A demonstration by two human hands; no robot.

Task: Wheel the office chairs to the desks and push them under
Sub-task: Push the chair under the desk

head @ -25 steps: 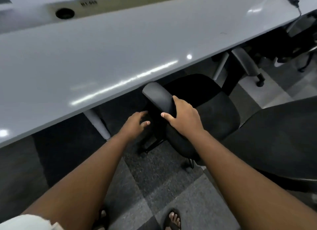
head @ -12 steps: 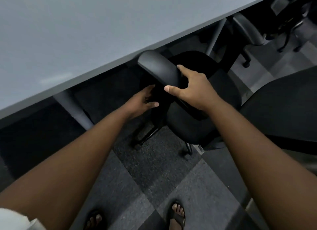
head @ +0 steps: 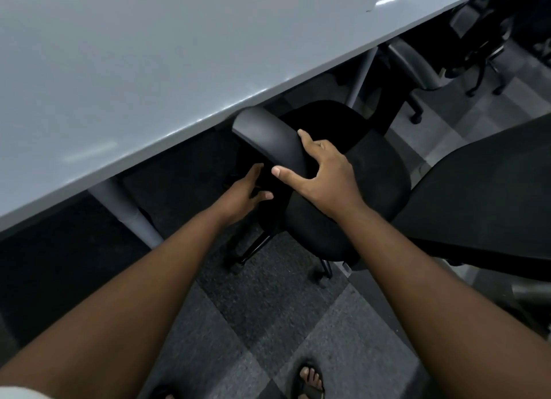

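Left hand (head: 243,194) fingertips lost in shadow under armrest (head: 269,138); grip unclear. Chair (head: 351,190) base mostly hidden. Desk (head: 149,56) cut off top, left.

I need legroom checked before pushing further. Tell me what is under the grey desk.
Under the grey desk: a slanted grey metal leg, dark carpet, and the black chair's armrest tip at the edge, right hand gripping it. Anything deeper is hidden by the desktop.

Dim, soft; glare on desk (head: 149,56)
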